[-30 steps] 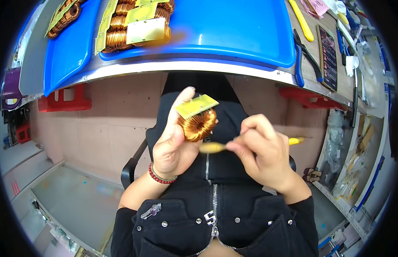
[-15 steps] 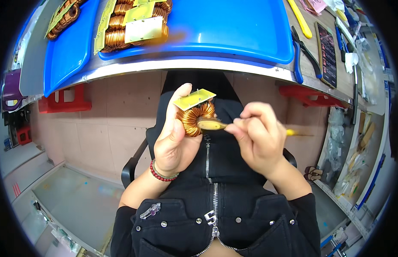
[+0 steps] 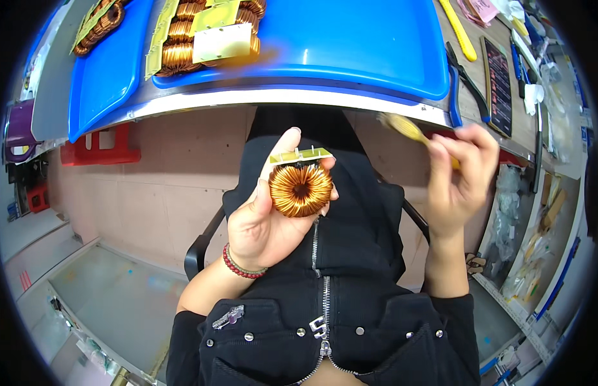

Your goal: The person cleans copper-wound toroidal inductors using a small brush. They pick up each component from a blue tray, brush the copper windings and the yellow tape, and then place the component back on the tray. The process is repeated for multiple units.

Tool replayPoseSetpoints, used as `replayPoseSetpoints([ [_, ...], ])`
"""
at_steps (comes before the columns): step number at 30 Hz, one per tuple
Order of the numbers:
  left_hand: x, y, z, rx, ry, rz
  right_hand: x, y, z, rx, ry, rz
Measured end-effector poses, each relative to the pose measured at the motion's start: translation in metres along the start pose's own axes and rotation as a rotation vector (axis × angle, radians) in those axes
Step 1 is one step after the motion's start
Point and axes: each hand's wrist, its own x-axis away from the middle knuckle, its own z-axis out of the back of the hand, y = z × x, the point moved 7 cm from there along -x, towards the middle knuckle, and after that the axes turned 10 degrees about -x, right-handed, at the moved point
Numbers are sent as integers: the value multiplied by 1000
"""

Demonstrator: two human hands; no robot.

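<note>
My left hand (image 3: 263, 209) grips a copper-wound toroidal coil (image 3: 301, 191) over my lap, its round face and centre hole turned toward me. A small yellow-green circuit board (image 3: 301, 156) with thin pins sits along the coil's far edge, beside my raised fingertips. Off to the right, my right hand (image 3: 463, 170) is raised and closed around the handle of a small yellow brush (image 3: 407, 127). The bristle end points left and away, near the table edge and well apart from the coil.
A blue tray (image 3: 369, 80) on the table holds several similar coils (image 3: 183, 55) with boards. A second blue tray (image 3: 106, 96) stands left with another coil (image 3: 101, 29). At right lie pliers (image 3: 469, 87), a yellow-handled tool (image 3: 460, 32) and a phone (image 3: 498, 87). Red stools (image 3: 102, 151) stand underneath.
My right hand has drawn the brush off the coil, moving right and up toward the table edge. My left hand has turned the coil so its round face shows.
</note>
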Motion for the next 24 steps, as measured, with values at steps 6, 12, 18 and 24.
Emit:
replayPoseSetpoints([
  [6,-6,-5,-22,64,-18,72,33,-68,-31,-149,-329,327],
  [12,5,13,-14,-387,61,-4,-4,2,15,-22,14,-25],
  [18,12,46,-46,-1696,218,-748,2,-40,14,-174,-52,148],
  [24,12,44,-51,-2020,265,-611,2,-59,-14,-49,-255,295],
])
